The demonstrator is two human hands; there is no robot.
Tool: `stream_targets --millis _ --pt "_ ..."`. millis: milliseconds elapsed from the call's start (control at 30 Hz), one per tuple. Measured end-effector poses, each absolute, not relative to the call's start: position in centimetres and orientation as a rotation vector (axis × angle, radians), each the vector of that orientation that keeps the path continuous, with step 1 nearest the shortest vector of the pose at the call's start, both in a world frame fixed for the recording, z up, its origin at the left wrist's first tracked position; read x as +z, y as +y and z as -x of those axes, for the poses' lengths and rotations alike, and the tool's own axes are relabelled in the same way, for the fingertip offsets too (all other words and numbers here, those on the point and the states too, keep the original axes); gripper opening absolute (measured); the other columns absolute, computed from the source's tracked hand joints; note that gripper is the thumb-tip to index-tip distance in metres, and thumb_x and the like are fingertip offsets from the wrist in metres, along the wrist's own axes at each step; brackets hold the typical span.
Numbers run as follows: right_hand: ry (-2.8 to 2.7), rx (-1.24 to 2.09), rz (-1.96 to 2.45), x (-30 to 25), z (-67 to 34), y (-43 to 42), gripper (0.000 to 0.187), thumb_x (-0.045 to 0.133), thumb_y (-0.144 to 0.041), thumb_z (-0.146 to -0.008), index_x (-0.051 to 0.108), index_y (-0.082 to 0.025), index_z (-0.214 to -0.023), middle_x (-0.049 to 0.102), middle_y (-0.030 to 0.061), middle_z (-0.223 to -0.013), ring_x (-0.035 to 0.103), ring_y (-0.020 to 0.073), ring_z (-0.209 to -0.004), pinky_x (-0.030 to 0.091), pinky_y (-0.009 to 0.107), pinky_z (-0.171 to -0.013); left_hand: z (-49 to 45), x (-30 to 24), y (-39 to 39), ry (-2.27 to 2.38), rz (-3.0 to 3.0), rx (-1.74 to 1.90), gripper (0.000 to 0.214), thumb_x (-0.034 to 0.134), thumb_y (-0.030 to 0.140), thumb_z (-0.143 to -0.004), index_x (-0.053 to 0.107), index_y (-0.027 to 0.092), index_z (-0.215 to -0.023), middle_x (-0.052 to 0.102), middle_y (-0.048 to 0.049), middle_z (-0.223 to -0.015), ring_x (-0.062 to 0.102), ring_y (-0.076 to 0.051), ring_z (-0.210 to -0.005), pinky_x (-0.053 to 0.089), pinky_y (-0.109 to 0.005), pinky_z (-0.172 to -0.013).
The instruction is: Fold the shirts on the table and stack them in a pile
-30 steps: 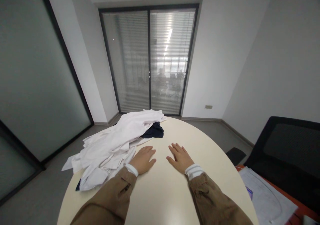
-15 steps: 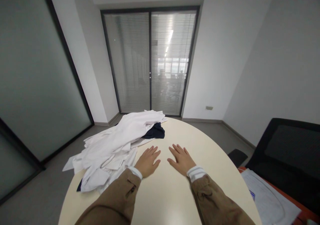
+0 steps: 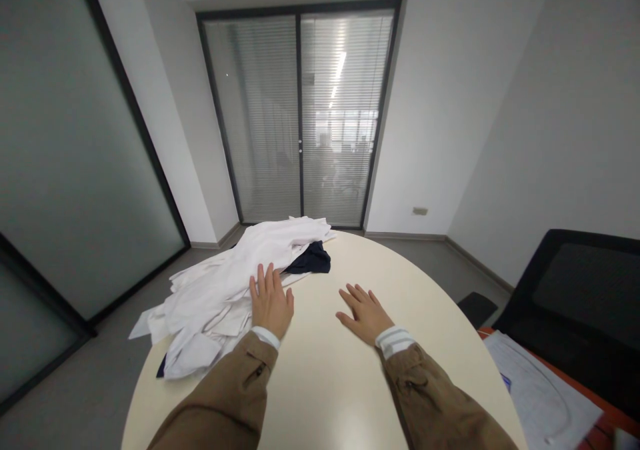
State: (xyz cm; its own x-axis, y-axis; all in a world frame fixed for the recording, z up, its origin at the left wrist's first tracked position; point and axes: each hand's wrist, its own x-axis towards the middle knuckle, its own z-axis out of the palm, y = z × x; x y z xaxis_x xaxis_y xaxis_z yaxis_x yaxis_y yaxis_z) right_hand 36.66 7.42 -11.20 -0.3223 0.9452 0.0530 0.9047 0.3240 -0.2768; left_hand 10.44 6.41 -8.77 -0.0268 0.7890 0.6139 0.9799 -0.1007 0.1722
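Observation:
A heap of crumpled white cloth garments lies on the left half of the cream oval table. A dark navy garment pokes out from under the heap's far side, and another dark bit shows at its near edge. My left hand lies against the heap's right edge, fingers spread and pointing away from me, holding nothing. My right hand rests flat on the bare tabletop, fingers apart, with nothing in it.
A black mesh chair back stands at the right, beside printed papers on an orange surface. Behind the table is a glass door with blinds. A frosted glass wall runs along the left.
My left hand has shifted left onto the edge of the white heap and turned its fingers forward. My right hand has barely moved.

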Motion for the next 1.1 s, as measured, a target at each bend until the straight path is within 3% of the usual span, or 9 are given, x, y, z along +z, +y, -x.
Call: stream_targets --millis 233,500,600,733,800,833,933,1000,1100 --pt "-2.383 0.291 1.695 -11.1 -36.6 7.4 0.072 0.041 -0.063 -0.093 0.038 -0.023 -0.152 0.026 0.009 -0.161 0.017 0.032 -0.15 0.012 0.055 -0.12 -11.2 -8.5 6.3 -1.687 2.164 -0.863 0.053 0.037 0.016 -0.093 0.04 0.01 -0.145 0.041 -0.0158 -0.153 0.032 -0.031 -0.144 0.011 -0.057 -0.122" --pt "-2.323 0.343 1.69 -11.0 -36.3 7.4 0.076 0.045 -0.056 -0.092 0.027 -0.019 -0.156 0.028 0.0103 -0.161 0.019 0.0308 -0.149 0.013 0.054 -0.12 -13.1 -8.2 4.8 -1.169 2.756 -0.818 0.057 0.033 0.007 -0.091 0.037 0.017 -0.148 0.043 -0.0106 -0.152 0.044 -0.023 -0.136 0.038 -0.044 -0.115" --pt "-2.23 0.359 1.671 -10.9 -36.2 7.4 0.081 0.047 -0.049 -0.091 0.015 -0.017 -0.158 0.035 0.0127 -0.157 0.027 0.0293 -0.147 0.016 0.054 -0.119 -13.9 -7.5 3.8 -1.049 2.865 -0.821 0.056 0.034 0.007 -0.092 0.037 0.017 -0.147 0.045 -0.0111 -0.15 0.047 -0.023 -0.134 0.04 -0.043 -0.115" --pt "-2.171 0.389 1.529 -10.5 -36.4 7.3 0.094 0.054 -0.034 -0.082 0.003 -0.016 -0.159 0.055 0.0152 -0.14 0.049 0.0287 -0.131 0.029 0.052 -0.114 -15.0 -6.9 2.3 -0.822 3.01 -0.792 0.059 0.034 0.002 -0.088 0.04 0.016 -0.145 0.048 -0.0097 -0.148 0.047 -0.019 -0.133 0.042 -0.036 -0.113" --pt "-2.166 0.416 1.427 -10.3 -36.6 7.3 0.097 0.057 -0.028 -0.076 0.009 -0.015 -0.159 0.06 0.0149 -0.133 0.055 0.0292 -0.122 0.037 0.046 -0.108 -15.4 -7.0 1.6 -0.702 3.06 -0.767 0.061 0.035 0.0 -0.084 0.041 0.016 -0.143 0.05 -0.0091 -0.147 0.048 -0.018 -0.133 0.045 -0.033 -0.11" --pt "-2.154 0.419 1.388 -10.2 -36.7 7.3 0.091 0.056 -0.025 -0.074 0.019 -0.017 -0.157 0.061 0.0138 -0.132 0.057 0.0289 -0.12 0.039 0.043 -0.106 -15.5 -7.0 1.3 -0.658 3.071 -0.767 0.061 0.036 0.001 -0.084 0.042 0.017 -0.142 0.051 -0.0088 -0.145 0.05 -0.018 -0.132 0.047 -0.032 -0.108" --pt "-2.09 0.366 1.347 -9.8 -36.8 7.4 0.06 0.055 -0.022 -0.073 0.056 -0.019 -0.133 0.066 0.0107 -0.123 0.06 0.0278 -0.113 0.043 0.038 -0.102 -15.8 -7.5 0.8 -0.666 3.044 -0.866 0.051 0.039 0.009 -0.088 0.047 0.02 -0.136 0.057 -0.0085 -0.14 0.057 -0.018 -0.124 0.051 -0.032 -0.101" --pt "-2.059 0.3 1.327 -9.4 -36.7 7.3 0.043 0.056 -0.022 -0.075 0.063 -0.018 -0.117 0.068 0.0112 -0.113 0.062 0.0272 -0.105 0.045 0.038 -0.098 -15.7 -7.9 1.1 -0.839 2.939 -0.988 0.046 0.047 0.022 -0.091 0.046 0.019 -0.137 0.054 -0.0112 -0.142 0.055 -0.022 -0.126 0.049 -0.037 -0.104" --pt "-2.071 0.233 1.189 -8.9 -36.1 6.8 0.029 0.057 -0.025 -0.081 0.063 -0.018 -0.108 0.067 0.0129 -0.107 0.062 0.0266 -0.102 0.048 0.038 -0.093 -15.6 -8.9 2.3 -1.228 2.691 -1.108 0.084 0.065 0.042 -0.081 0.028 0.013 -0.151 0.031 -0.0188 -0.158 0.032 -0.034 -0.144 0.035 -0.05 -0.115"
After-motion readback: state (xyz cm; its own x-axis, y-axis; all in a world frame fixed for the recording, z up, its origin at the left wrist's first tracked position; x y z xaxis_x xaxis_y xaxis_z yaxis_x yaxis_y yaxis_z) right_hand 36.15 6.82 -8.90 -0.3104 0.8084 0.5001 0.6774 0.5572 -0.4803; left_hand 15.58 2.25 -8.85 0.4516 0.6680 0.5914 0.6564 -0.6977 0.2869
